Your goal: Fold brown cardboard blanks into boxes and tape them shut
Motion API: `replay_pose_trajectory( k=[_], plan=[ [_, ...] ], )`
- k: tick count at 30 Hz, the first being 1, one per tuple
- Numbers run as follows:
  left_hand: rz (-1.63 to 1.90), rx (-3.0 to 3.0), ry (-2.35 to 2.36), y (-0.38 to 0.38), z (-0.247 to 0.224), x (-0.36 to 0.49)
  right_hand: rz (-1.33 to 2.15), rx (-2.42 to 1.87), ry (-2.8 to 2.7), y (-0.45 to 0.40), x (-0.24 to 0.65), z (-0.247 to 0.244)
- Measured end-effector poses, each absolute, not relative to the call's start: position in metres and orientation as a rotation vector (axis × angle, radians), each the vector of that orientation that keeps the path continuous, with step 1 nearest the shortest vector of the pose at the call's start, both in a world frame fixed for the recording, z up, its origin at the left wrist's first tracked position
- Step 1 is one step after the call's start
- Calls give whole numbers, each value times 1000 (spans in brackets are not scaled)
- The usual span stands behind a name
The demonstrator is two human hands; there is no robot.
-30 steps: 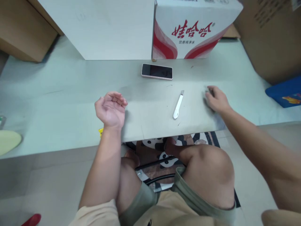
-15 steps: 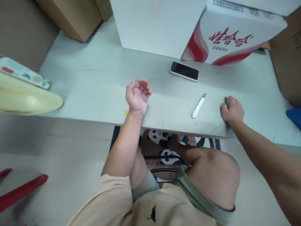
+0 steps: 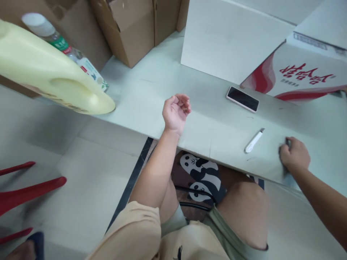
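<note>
Two hands (image 3: 176, 115) (image 3: 296, 154), left one palm-up, white knife (image 3: 253, 142) between them, phone (image 3: 242, 99) beyond

A white cutter (image 3: 253, 142) lies on the pale table (image 3: 151, 99) between the upturned left grip (image 3: 176, 112) and the right grip (image 3: 295, 154).

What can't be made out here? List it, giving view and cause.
All in the head view:
Dark patch at the right hand: blurred, partly covered by the hand; whether it is a held thing, I cannot tell.
Jug: left end cut off by the left edge.
Bottle: partly hidden behind the jug.
Red-lettered box: cut off by the right edge.
Shirt print: cut off by the bottom edge.
</note>
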State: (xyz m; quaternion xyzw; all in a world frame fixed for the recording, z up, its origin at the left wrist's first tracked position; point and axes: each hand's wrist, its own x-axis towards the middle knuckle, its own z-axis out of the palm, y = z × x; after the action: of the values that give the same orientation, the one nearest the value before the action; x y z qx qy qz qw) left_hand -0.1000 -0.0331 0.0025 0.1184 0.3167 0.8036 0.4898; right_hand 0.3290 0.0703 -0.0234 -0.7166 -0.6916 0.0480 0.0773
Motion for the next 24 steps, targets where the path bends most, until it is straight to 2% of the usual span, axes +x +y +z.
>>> replay_pose_trajectory(
  k=[15, 24],
  plan=[
    [1994, 399, 991, -64, -13, -79, 22, -2217, -2090, 85, 344, -41],
    [1951, 458, 1215, -63, -22, -44, 43, -2049, -2173, 88, 359, -44]
  ],
)
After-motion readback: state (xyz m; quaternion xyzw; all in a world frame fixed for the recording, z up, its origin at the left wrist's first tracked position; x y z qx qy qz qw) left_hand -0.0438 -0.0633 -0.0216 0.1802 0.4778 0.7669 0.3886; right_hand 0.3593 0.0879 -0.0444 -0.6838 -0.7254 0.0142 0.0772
